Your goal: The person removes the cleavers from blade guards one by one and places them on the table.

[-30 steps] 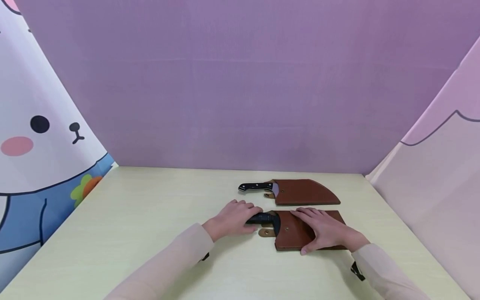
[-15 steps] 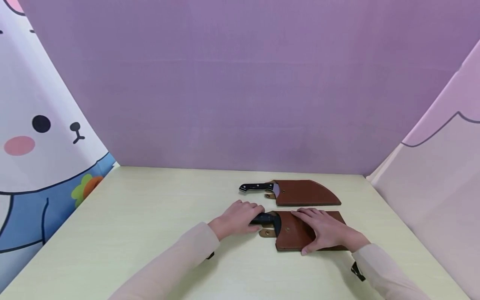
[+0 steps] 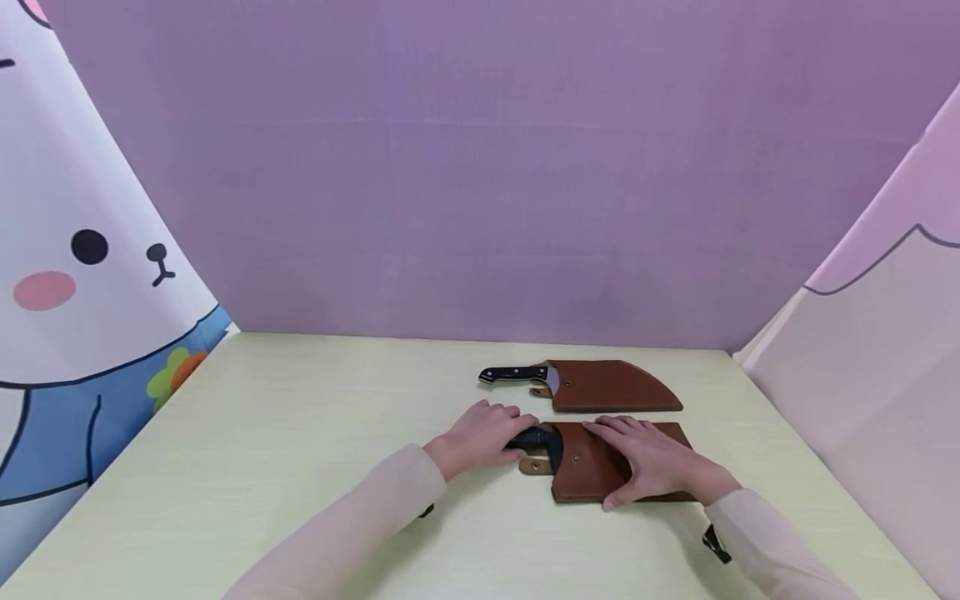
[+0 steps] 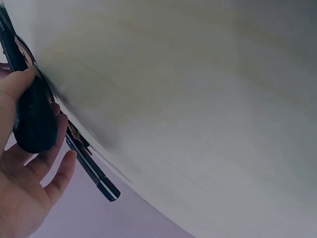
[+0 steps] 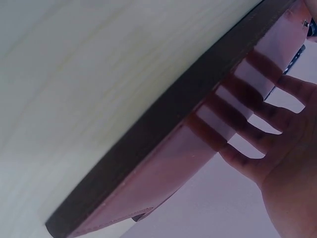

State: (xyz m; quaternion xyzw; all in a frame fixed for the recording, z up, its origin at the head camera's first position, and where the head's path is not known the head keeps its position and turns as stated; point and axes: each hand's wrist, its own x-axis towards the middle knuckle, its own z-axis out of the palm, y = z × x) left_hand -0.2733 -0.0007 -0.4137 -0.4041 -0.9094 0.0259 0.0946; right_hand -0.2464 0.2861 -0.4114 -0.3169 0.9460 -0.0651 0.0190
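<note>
My left hand (image 3: 482,437) grips the black handle (image 4: 34,121) of a cleaver, thumb on one side and fingers on the other in the left wrist view. The cleaver's blade is hidden inside a broad brown leather sheath (image 3: 573,483) lying on the table. Over the right part of that sheath, my right hand (image 3: 651,457) rests with straight, spread fingers, as the right wrist view also shows. A tan snap strap (image 3: 535,467) sticks out undone from the sheath's left end, just below the handle.
Behind lies a second knife with a riveted black handle (image 3: 513,375), its blade in a curved brown sheath (image 3: 615,387). The pale table (image 3: 300,417) is bordered by a purple backdrop (image 3: 480,183) and printed side curtains (image 3: 97,333).
My left hand has slid a little to the right along the handle, closer to the sheath. The right hand, both sheaths and the rear knife stay in place.
</note>
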